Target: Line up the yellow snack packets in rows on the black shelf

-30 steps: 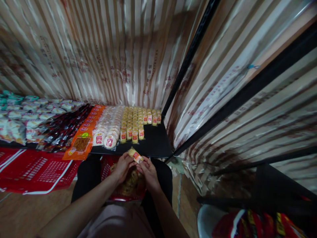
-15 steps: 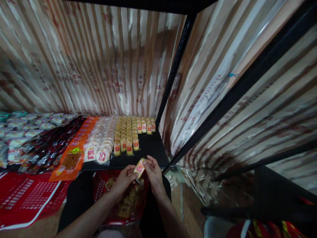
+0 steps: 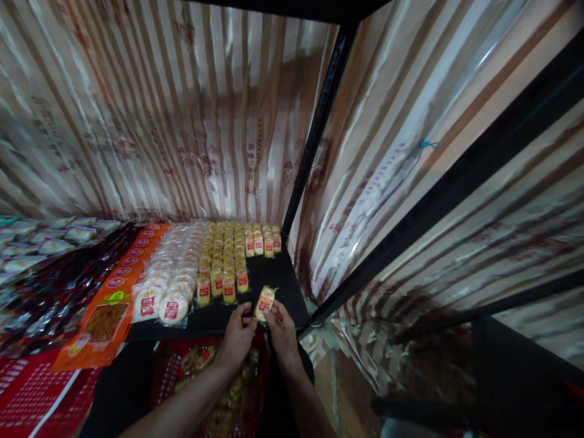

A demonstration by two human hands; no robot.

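Both hands hold one small yellow snack packet [image 3: 265,301] with a red label, above the front edge of a black shelf [image 3: 278,286]. My left hand [image 3: 239,336] pinches its lower left side, my right hand [image 3: 281,329] its lower right. Just beyond the packet, several rows of the same yellow packets [image 3: 228,255] stand on the shelf. A red basket [image 3: 173,374] with more packets rests on my lap beneath my arms.
Left of the yellow rows lie round white cakes in clear wrappers [image 3: 171,286], orange packs [image 3: 107,304], dark red packs [image 3: 59,286] and pale packets [image 3: 41,240]. A striped shiny sheet [image 3: 182,121] backs the shelf. Black frame posts [image 3: 314,134] stand at the right.
Both hands have carried the yellow packet up from the lap basket to the shelf's front edge, and it now stands more upright. The view has tilted upward.
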